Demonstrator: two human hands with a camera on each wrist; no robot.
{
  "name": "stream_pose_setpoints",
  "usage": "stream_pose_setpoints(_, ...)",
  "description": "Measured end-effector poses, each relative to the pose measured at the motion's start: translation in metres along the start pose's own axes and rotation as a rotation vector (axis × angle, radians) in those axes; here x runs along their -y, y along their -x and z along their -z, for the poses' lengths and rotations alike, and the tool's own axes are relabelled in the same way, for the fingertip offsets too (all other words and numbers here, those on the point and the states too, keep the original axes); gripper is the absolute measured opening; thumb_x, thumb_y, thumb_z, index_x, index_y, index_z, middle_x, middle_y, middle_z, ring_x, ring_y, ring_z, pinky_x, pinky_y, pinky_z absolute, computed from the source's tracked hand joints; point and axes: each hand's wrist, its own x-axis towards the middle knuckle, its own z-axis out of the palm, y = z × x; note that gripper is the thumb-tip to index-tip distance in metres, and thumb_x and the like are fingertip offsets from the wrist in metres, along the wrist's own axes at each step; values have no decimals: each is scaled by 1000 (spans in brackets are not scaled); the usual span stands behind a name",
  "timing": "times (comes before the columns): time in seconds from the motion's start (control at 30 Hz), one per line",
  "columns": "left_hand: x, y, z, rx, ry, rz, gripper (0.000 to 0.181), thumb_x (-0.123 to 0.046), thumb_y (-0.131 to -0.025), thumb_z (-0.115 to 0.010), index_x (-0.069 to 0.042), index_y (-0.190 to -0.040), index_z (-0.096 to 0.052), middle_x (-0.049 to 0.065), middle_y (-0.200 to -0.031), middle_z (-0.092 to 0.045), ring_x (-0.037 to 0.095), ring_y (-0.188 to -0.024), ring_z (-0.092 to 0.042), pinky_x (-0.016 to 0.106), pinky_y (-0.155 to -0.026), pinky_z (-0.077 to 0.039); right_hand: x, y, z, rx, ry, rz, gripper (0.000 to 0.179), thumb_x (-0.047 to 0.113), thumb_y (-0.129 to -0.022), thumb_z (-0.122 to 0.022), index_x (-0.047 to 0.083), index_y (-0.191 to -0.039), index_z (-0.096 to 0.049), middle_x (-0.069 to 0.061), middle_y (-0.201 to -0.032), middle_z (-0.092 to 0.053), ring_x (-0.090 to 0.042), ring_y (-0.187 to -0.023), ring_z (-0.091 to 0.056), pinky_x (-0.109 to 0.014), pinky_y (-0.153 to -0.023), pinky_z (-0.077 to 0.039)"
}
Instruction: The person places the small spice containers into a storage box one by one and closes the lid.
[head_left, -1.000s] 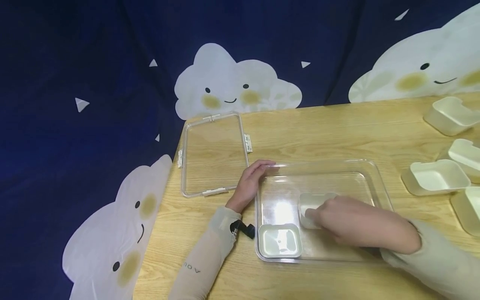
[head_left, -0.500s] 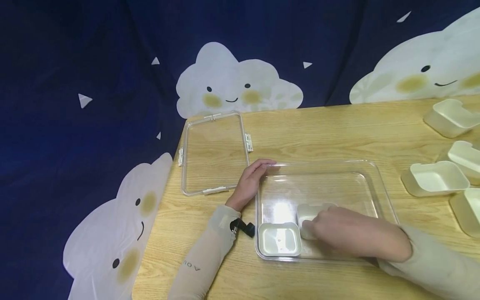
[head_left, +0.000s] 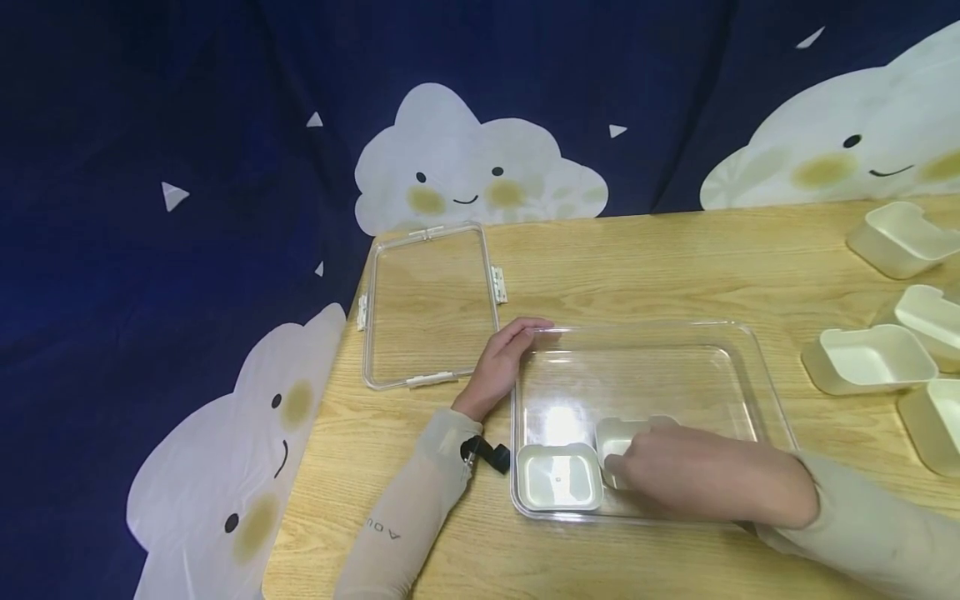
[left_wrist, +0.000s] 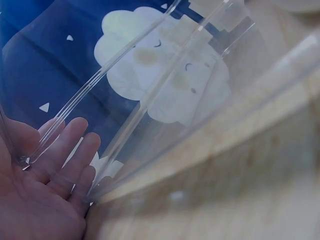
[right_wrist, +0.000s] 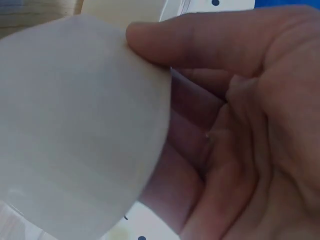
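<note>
Hands: left [head_left: 495,367] touches clear box [head_left: 660,375], right [head_left: 678,467] grips white tub [head_left: 613,437].

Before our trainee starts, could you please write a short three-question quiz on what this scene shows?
1. True or false: the right grip holds a small cream open-topped plastic container inside the large clear rectangular plastic bin.
2. Where does the left grip touch the bin? A) Near right corner; B) far left corner; C) middle of the near side.
3. How many cream plastic containers show on the pale wooden table, to the right of the bin?

Key: 1. True. 2. B. 3. Four, some cut off by the picture's edge.
</note>
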Motion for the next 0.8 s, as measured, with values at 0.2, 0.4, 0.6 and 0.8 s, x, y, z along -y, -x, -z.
stream_pose_setpoints(0.2,-1,0,-1,-10,4,7,35,-17,-111,-38,-9,-131,-66,9,-139,-66,19,-137,-56,37,-117,-41,1,0,-1,0,-41,41,18,14,-90,-73,22,-80,-61,15,-59,-51,1,-51,-37,-20,-48,-32)
stream_pose_setpoints(0.4,0,1,0,-21,1,11,35,-19,-111,-39,-11,-130,-67,7,-140,-66,19,-136,-56,37,-115,-42,1,0,0,26,-102,55,18,11,-91,-72,21,-81,-61,16,-59,-49,2,-51,-34,-16,-46,-32)
stream_pose_setpoints(0.6,0,1,-1,-13,20,0,35,-17,-111,-38,-9,-131,-66,10,-138,-67,22,-136,-58,37,-117,-43,1,1,0,22,-83,63,19,9,-89,-72,22,-79,-61,17,-58,-48,2,-51,-34,-17,-46,-30)
stream_pose_setpoints(0.8,0,-1,-1,8,49,-5,36,-16,-112,-37,-7,-133,-64,17,-134,-70,27,-133,-63,38,-114,-46,2,2,1,46,-92,58,19,10,-89,-72,23,-79,-62,18,-58,-47,2,-51,-33,-17,-46,-30)
